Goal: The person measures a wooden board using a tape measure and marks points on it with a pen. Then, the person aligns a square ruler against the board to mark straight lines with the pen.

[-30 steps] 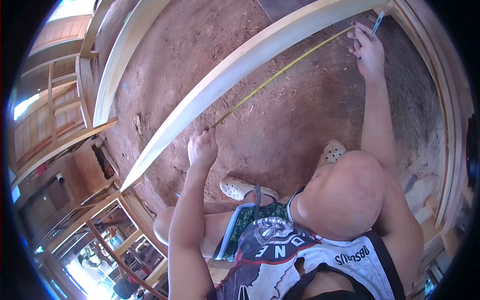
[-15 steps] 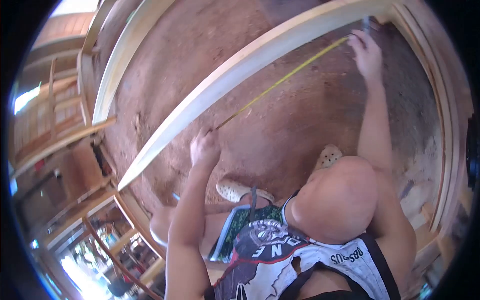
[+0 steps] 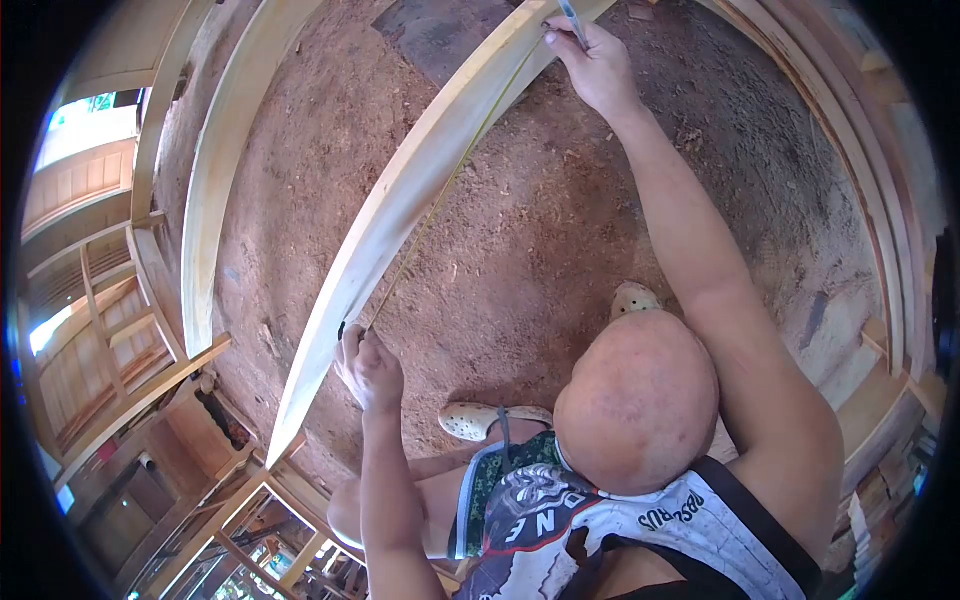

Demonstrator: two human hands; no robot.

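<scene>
A yellow measuring tape [image 3: 436, 205] is stretched between my two hands, along the near face of a long pale wooden board [image 3: 400, 180]. My left hand [image 3: 370, 368] pinches the lower end of the tape, with its fingers at the board's edge. Near the top of the view, my right hand [image 3: 597, 68] is closed on the tape's other end, against the board. A pen-like blue and white item [image 3: 573, 22] also sticks up from between the right hand's fingers.
Dirt floor [image 3: 520, 260] lies under the board and around my feet. A second pale board [image 3: 215, 180] stands to the left. Wooden frames [image 3: 110, 330] fill the left side, and long boards [image 3: 850, 130] curve along the right. A flat dark sheet [image 3: 440, 35] lies at the top.
Both hands have moved left with the tape, the right one farthest. The tape was apart from the board over the floor and now runs along its face. The view has also shifted.
</scene>
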